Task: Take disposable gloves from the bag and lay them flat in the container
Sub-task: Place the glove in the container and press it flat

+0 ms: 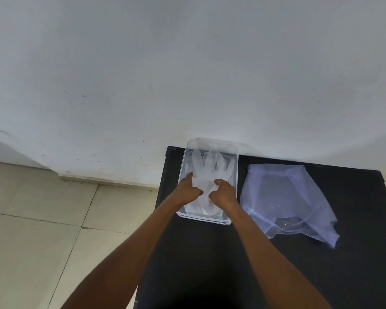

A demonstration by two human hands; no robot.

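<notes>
Inside container [236, 175]: glove [206, 172] flat, both hands pressing.

Both bare forearms reach forward and converge. The left hand [188, 190] and the right hand [223, 191] sit close side by side, knuckles up, fingers curled down and pinched closed, the left thumb pointing forward.
</notes>
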